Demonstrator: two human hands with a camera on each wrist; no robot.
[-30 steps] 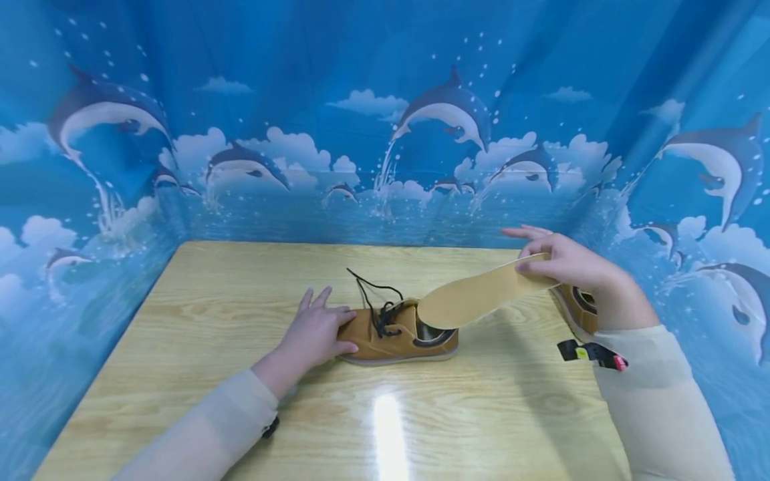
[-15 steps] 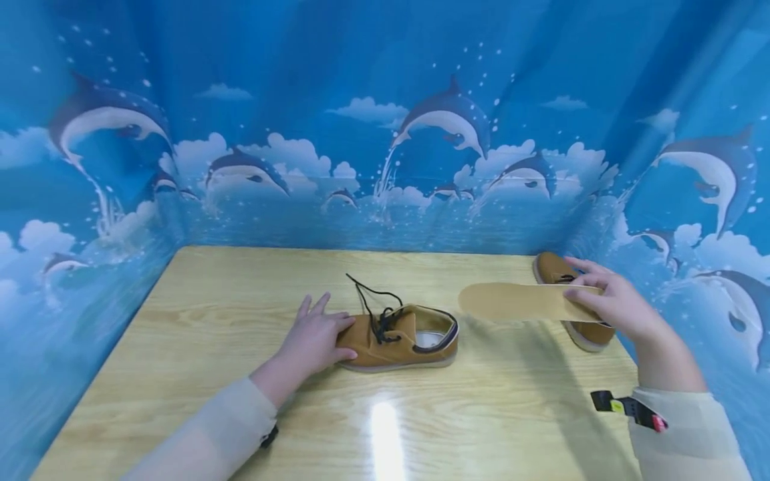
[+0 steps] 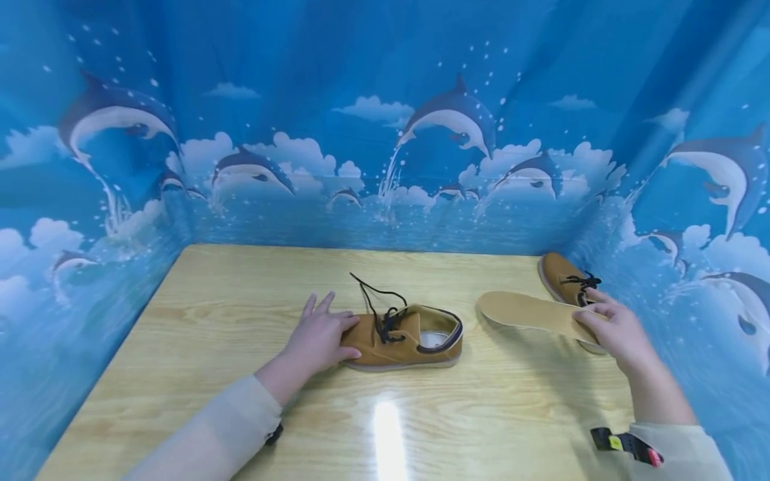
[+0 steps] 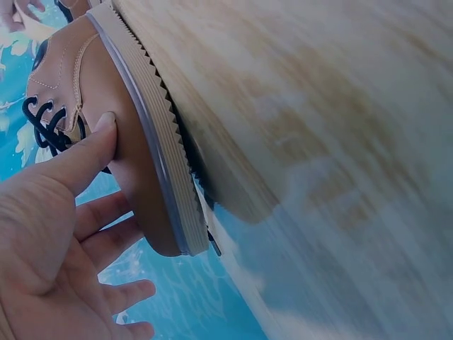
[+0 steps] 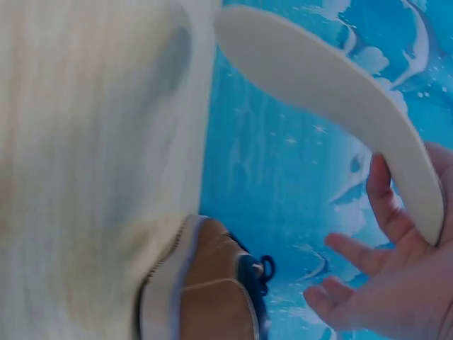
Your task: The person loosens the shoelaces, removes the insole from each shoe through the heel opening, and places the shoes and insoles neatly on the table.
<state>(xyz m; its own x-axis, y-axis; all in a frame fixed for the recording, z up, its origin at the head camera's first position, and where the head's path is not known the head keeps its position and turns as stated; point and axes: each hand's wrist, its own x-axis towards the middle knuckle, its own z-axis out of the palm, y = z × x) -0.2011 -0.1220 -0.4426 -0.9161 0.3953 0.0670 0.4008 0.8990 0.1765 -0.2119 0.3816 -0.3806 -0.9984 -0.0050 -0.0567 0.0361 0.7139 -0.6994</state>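
A brown lace-up shoe [image 3: 391,344] lies across the middle of the table, toe to the left, its pale inside showing through the opening. My left hand [image 3: 319,337] holds its toe, thumb on the near side and fingers on the far side; the left wrist view shows the thumb pressing the leather [image 4: 124,142], with two fingers spread past the toe. To the right, my right hand [image 3: 616,331] pinches one end of a tan insole [image 3: 529,312]. In the right wrist view the insole [image 5: 311,71] curves above the table, its pale underside showing.
A second brown shoe [image 3: 556,270] with tied black laces stands at the table's back right, partly hidden behind the insole and right hand. Blue dolphin-print curtains [image 3: 361,67] surround the wooden table [image 3: 271,280] at the back and sides. A loose black lace [image 3: 369,287] trails behind the first shoe.
My right hand has drawn the insole rightward, away from the shoe's opening, then lowered it slightly toward the table. The left hand has kept its hold on the toe.
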